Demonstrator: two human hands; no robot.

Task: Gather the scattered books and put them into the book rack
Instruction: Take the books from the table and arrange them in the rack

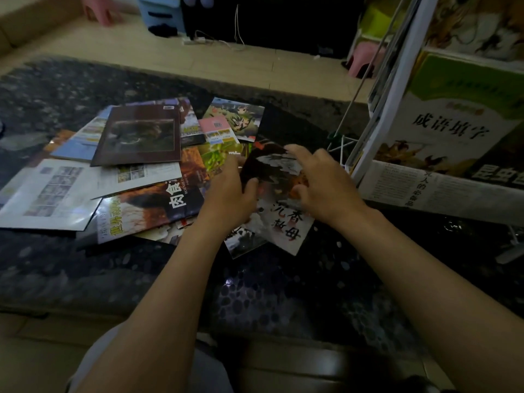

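Note:
Several thin books lie scattered and overlapping on a dark pebble-patterned table (269,293). My left hand (229,191) and my right hand (320,180) both grip a dark-covered book with white and orange artwork (272,165), tilted up off the pile. My left thumb lies on its left edge; my right fingers curl over its top right. Under it lies a white book with black brush characters (286,222). A maroon book (139,134) tops the pile at the left. The white wire book rack (397,89) stands at the right, holding a green-and-white book (453,120).
A folded newspaper-like sheet (442,191) lies at the rack's base. Beyond the table are a beige floor, a white power strip with cables (195,40), a pink stool (365,61) and a blue box (161,15). A person's hand in pink (99,9) shows at the top left.

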